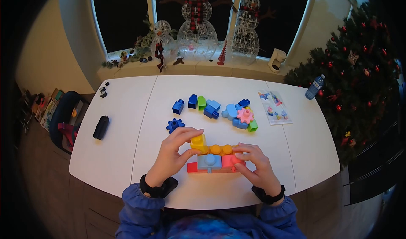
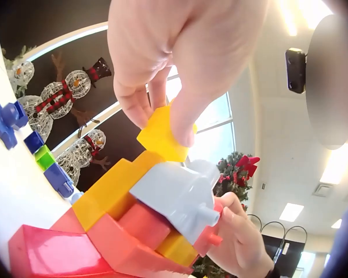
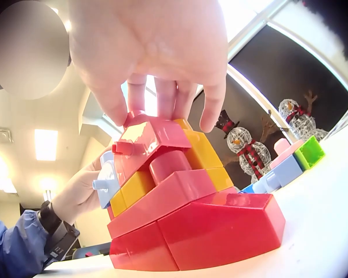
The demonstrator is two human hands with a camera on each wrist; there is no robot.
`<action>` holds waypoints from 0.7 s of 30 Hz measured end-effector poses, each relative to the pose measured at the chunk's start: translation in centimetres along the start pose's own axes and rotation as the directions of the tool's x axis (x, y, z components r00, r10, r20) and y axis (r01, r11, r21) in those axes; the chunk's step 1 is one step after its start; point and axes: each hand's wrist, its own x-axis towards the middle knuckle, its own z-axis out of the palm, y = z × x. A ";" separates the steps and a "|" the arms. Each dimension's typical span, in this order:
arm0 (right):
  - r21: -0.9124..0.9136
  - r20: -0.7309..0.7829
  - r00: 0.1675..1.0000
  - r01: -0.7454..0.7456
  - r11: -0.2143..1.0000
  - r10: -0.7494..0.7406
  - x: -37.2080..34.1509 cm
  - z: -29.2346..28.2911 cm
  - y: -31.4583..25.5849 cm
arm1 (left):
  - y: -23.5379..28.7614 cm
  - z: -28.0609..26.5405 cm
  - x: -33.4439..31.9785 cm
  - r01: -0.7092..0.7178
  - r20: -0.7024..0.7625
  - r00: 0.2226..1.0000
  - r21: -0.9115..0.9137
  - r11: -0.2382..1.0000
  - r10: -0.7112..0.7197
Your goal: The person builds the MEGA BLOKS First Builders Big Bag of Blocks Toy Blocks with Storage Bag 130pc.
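My left hand [image 1: 170,153] pinches a yellow building block [image 1: 198,144] between thumb and fingers, at the left end of a built toy-block stack. In the left wrist view this yellow block [image 2: 160,136] is tilted, close over the stack. A light blue block [image 1: 210,163] with a peg and a pink block [image 1: 229,160] sit side by side on the near side, with an orange-yellow block [image 1: 221,149] behind them. Red blocks [image 3: 220,231] form the bottom. My right hand [image 1: 259,167] grips the pink block at the stack's right, thumb in front and fingers over the top.
Behind the stack lie loose blue blocks [image 1: 178,107], a dark blue gear block [image 1: 174,124], a green block [image 1: 201,103] and a cluster with a pink gear [image 1: 245,116]. A picture sheet [image 1: 275,107] and bottle [image 1: 315,87] are right; a black case [image 1: 101,127] lies left.
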 end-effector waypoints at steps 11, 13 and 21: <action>0.003 0.003 1.000 0.006 1.000 -0.006 -0.1 -0.1 0.2 | 0.8 0.7 -0.4 -0.006 0.101 0.995 -0.009 1.000 0.007; -0.002 0.010 1.000 0.007 1.000 -0.007 -0.1 -0.1 0.2 | 0.4 0.8 -0.5 -0.005 0.102 0.995 -0.035 0.999 0.009; 0.000 0.014 1.000 0.001 1.000 -0.001 -0.1 -0.1 0.2 | -0.1 0.8 -0.6 0.058 0.141 0.989 -0.115 0.992 -0.042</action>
